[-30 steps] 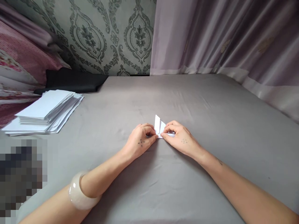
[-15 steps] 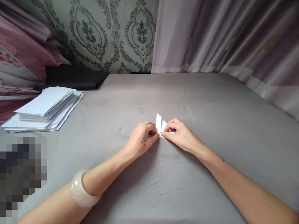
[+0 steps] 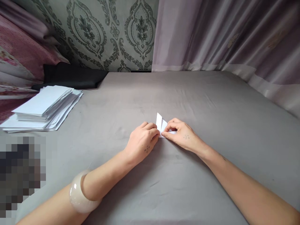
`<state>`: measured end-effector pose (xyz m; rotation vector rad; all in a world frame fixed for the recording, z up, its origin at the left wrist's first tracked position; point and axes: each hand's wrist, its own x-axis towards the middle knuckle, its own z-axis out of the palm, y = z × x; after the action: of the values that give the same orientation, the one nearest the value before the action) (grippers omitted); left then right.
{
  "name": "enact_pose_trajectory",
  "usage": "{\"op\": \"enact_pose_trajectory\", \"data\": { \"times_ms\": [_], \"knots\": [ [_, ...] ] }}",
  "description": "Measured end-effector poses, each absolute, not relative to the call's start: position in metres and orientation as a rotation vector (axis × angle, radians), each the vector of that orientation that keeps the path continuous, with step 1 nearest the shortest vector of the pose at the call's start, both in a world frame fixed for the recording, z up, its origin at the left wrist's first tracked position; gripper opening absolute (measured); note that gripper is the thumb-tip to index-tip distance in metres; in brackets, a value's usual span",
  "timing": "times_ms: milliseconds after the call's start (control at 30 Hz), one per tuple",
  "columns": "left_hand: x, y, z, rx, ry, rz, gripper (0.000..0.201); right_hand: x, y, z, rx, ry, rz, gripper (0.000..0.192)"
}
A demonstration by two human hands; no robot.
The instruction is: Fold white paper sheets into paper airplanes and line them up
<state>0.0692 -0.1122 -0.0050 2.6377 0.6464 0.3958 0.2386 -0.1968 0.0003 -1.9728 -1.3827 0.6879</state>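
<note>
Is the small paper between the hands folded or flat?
Folded: the small white paper shows a raised pointed flap and creases.

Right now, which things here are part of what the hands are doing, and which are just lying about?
In use:
left hand
right hand
small folded white paper, pinched between both

Lying about:
stack of white sheets
black cloth
pale bangle, on the left wrist

A stack of white sheets lies beside black cloth.
</note>
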Motion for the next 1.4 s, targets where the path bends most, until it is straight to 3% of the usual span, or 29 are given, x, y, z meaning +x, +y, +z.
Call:
{"op": "enact_pose_trajectory", "data": {
  "times_ms": [367,567,833,1400],
  "knots": [
    [0.07,-0.112,-0.003,2.628,0.659,0.374,0.021,0.238,-0.202,-0.002,-1.948,-1.384,0.652,0.014],
    [0.069,-0.112,-0.004,2.803,0.505,0.352,0.032,0.235,-0.203,-0.008,-1.911,-1.471,0.467,0.007],
    [0.062,-0.094,0.0,2.475,0.527,0.372,0.025,0.233,-0.209,-0.005,-1.88,-1.958,0.204,0.022],
    [0.033,-0.102,0.0,2.714,0.184,0.293,0.053,0.231,-0.207,-0.002,-1.889,-1.935,0.226,0.022]
  ]
}}
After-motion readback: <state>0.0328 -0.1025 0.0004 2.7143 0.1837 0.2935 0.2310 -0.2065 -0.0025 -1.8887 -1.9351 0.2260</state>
